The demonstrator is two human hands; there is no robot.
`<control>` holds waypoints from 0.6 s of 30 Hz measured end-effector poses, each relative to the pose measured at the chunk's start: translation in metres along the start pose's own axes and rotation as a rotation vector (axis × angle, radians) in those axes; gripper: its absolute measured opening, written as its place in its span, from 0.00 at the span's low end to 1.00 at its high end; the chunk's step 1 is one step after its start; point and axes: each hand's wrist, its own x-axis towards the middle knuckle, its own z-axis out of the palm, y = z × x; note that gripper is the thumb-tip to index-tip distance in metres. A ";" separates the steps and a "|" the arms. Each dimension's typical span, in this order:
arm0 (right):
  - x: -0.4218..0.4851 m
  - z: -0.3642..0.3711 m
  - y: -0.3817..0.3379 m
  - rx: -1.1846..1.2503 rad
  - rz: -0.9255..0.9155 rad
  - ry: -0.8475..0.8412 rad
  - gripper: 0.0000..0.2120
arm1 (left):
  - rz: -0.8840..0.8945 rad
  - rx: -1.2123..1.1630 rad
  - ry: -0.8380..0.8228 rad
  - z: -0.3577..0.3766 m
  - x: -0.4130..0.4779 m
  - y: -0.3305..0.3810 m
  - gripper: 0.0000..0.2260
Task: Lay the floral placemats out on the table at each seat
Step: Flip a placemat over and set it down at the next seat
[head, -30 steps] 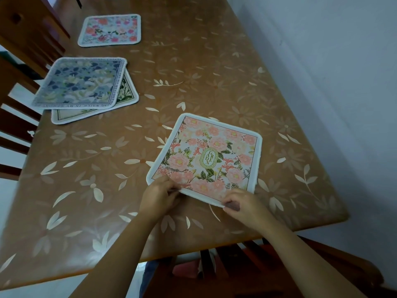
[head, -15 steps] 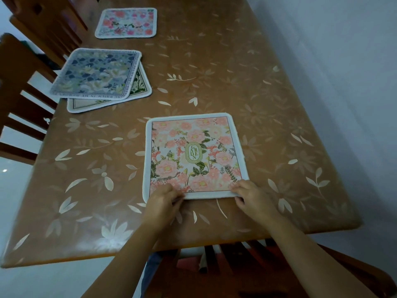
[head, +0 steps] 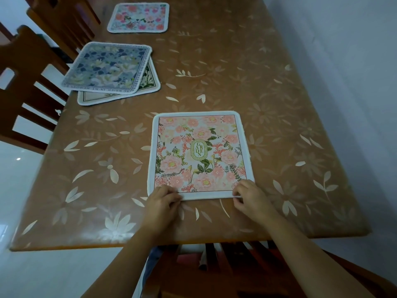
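A pink floral placemat [head: 199, 153] with a green oval label lies flat and square near the table's front edge. My left hand [head: 161, 201] pinches its near left corner and my right hand [head: 249, 196] pinches its near right corner. A blue floral placemat [head: 107, 67] lies at the left edge, stacked askew on a cream placemat with green plants [head: 150, 82]. Another pink floral placemat [head: 138, 17] lies alone at the far left.
The brown table [head: 268, 93] has a leaf-patterned cover and stands against a white wall [head: 343, 50] on the right. Wooden chairs [head: 32, 72] stand along the left side. Another wooden chair [head: 225, 272] sits under the front edge below my arms.
The pink placemat was skewed a second ago; both hands have turned it square to the table's front edge, and it now lies straight.
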 end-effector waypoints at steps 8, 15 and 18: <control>-0.010 0.002 0.013 0.051 0.084 -0.073 0.03 | 0.017 -0.007 -0.075 0.004 0.002 0.007 0.06; -0.030 -0.003 0.021 0.030 0.067 -0.025 0.05 | 0.055 0.003 -0.112 0.009 0.001 0.018 0.06; -0.034 -0.004 0.021 0.019 0.051 0.008 0.06 | 0.054 0.002 -0.112 0.008 -0.001 0.018 0.06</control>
